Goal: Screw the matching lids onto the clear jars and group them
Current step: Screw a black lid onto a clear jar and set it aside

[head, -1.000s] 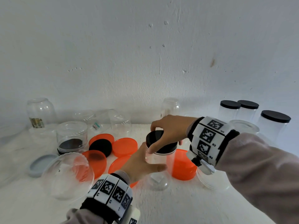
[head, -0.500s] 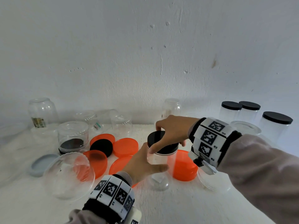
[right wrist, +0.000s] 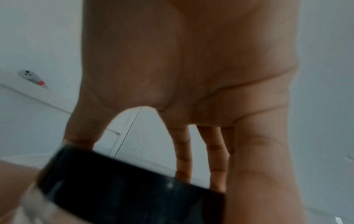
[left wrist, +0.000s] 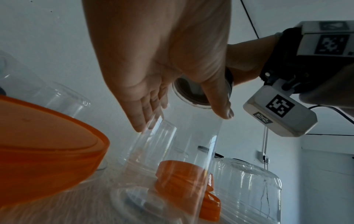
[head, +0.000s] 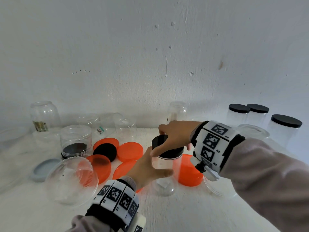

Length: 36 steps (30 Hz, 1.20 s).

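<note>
Head view, jar: my left hand (head: 147, 171) wraps the tall clear plastic jar (head: 164, 173), which stands upright on the white surface (head: 184, 213) in front of the round orange lids (head: 129, 149).
Head view, lid: my right hand (head: 175, 134) curls over the round black screw lid (head: 167, 147) seated on the jar's mouth.
Head view, change: against the earlier frames, both hands and the jar sit almost where they were.
Head view, group: three black-lidded clear jars (head: 284, 129) stand together at far right.
Head view, writing: a label on the upturned clear jar at far left (head: 43, 116) is too blurred to read.
Left wrist view, grip: my thumb and fingers (left wrist: 145, 112) close round the jar wall.
Right wrist view, grip: my fingers (right wrist: 184, 153) reach down onto the black lid's rim, gripping it.
</note>
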Motion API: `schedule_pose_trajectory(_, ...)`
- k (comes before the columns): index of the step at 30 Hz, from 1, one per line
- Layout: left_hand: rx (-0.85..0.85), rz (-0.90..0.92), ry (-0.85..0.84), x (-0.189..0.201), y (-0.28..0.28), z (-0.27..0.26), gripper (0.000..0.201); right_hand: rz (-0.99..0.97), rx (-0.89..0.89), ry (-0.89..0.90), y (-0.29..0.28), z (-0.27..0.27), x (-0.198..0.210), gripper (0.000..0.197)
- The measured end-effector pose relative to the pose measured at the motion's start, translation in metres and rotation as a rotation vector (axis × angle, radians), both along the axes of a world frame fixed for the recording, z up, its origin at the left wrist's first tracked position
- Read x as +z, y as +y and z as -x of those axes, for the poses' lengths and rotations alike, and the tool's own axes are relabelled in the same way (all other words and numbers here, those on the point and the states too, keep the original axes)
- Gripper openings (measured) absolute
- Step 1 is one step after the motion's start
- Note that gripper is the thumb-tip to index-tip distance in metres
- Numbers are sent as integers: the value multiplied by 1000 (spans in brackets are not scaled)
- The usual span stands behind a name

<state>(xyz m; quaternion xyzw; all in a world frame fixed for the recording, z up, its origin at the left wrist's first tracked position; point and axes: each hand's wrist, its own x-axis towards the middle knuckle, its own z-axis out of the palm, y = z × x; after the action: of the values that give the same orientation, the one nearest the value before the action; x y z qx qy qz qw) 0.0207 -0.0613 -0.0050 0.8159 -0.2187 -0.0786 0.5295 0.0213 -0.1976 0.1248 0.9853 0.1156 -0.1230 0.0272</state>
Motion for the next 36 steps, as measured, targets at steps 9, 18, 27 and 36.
schedule_pose_trajectory(9,-12,-24,11,4,-2,1,87,-45,95,162,-7,0,17,78)
schedule_pose_trajectory(18,-2,9,15,1,0,-1,86,0,-3,47,-2,3,7,81)
schedule_pose_trajectory(27,-11,11,6,1,-1,0,88,-57,82,89,-5,1,11,72)
schedule_pose_trajectory(36,-8,16,2,1,-2,1,85,-22,89,124,-5,2,11,84)
